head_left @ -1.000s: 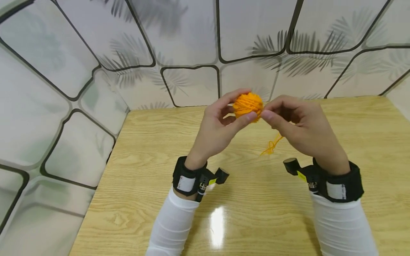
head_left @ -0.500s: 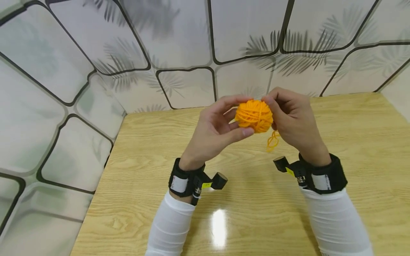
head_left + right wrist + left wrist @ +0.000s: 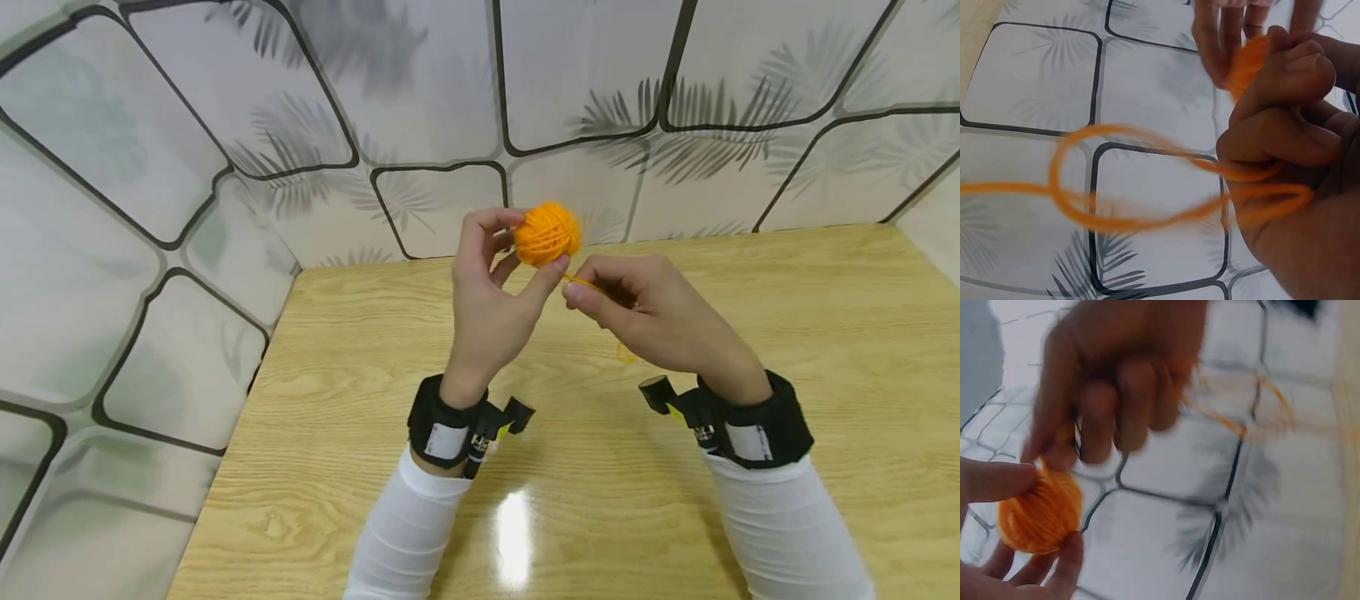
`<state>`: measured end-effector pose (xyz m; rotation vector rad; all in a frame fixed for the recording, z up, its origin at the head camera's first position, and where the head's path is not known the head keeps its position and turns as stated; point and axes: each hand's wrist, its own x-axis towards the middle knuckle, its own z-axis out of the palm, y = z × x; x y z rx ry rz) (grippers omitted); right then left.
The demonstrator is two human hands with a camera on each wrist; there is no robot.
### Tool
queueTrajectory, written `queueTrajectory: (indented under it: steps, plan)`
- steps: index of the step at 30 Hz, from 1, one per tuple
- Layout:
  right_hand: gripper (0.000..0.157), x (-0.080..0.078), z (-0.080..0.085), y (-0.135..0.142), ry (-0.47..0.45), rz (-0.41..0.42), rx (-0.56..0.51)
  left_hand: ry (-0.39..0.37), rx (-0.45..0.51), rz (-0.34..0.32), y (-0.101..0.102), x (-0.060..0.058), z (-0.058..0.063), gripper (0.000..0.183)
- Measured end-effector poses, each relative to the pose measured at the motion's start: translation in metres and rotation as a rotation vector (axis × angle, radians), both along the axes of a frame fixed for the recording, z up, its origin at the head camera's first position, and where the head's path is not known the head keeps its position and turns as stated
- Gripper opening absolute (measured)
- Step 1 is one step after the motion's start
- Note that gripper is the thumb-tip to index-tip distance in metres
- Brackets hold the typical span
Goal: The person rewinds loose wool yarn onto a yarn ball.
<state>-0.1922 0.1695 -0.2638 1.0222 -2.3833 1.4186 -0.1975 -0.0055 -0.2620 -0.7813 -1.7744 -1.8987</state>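
An orange ball of yarn (image 3: 547, 234) is held up above the far part of the table by my left hand (image 3: 491, 304), its thumb below and fingers behind in the head view. Just right of the ball, my right hand (image 3: 648, 312) pinches a strand of yarn (image 3: 583, 282) that runs to the ball's underside. A loose loop of the same yarn (image 3: 1129, 222) trails out of the right hand's curled fingers in the right wrist view. In the left wrist view the right hand is blurred and hides part of the ball (image 3: 1041, 515).
Beneath both hands lies a light wood-grain table (image 3: 337, 483). Behind and to the left stand walls with a stone-and-leaf pattern (image 3: 442, 75). Each wrist carries a black strap with a small camera (image 3: 519, 414).
The ball has turned in my left hand and shifted left and up. After rising to the ball's top edge, my right hand has come down to its lower right, drawing a strand.
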Motion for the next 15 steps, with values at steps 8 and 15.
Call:
queueTrajectory:
  steps: [8,15]
  plan:
    - [0.010,-0.001,0.006,0.017,0.065,-0.145,-0.129,-0.084,-0.429,-0.280,-0.017,0.007,0.013,0.043]
    - [0.012,-0.009,0.000,0.015,0.056,-0.088,-0.222,-0.153,-0.223,-0.609,-0.019,0.010,0.014,0.042]
